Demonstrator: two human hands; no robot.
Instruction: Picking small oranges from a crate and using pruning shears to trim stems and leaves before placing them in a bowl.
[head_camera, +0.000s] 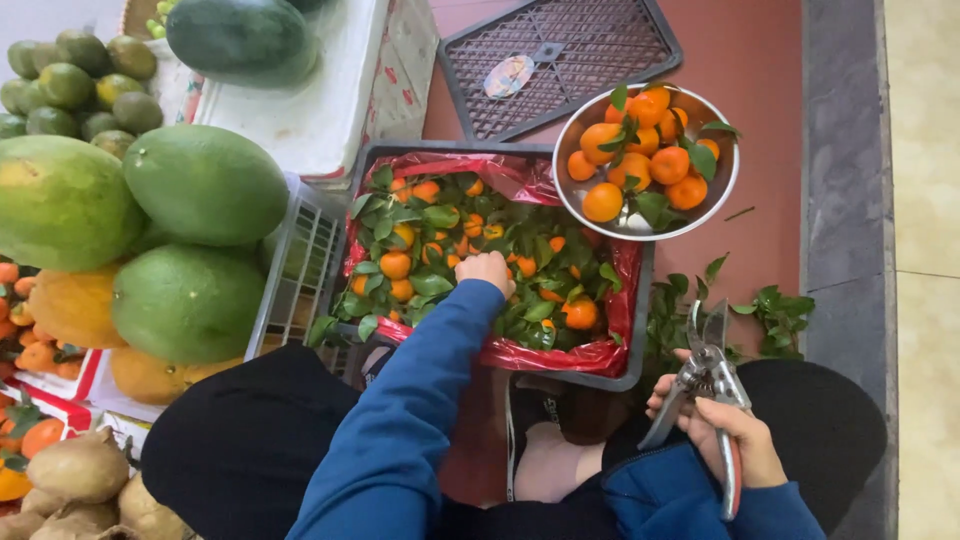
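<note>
My left hand (487, 270) reaches into a dark crate (640, 330) lined with red plastic and full of small oranges with green leaves (430, 240); the fingers are curled down among the leaves, and what they grip is hidden. My right hand (720, 430) holds pruning shears (708, 365) with the blades open and pointing up, near my right knee. A metal bowl (720, 190) with several trimmed oranges rests on the crate's far right corner.
Large green and yellow fruits (200, 180) are stacked at left over a grey basket (300, 270). An upturned dark crate (560, 60) lies at the back. Cut leaves (775, 315) lie on the red floor at right. Brown tubers (80, 470) sit bottom left.
</note>
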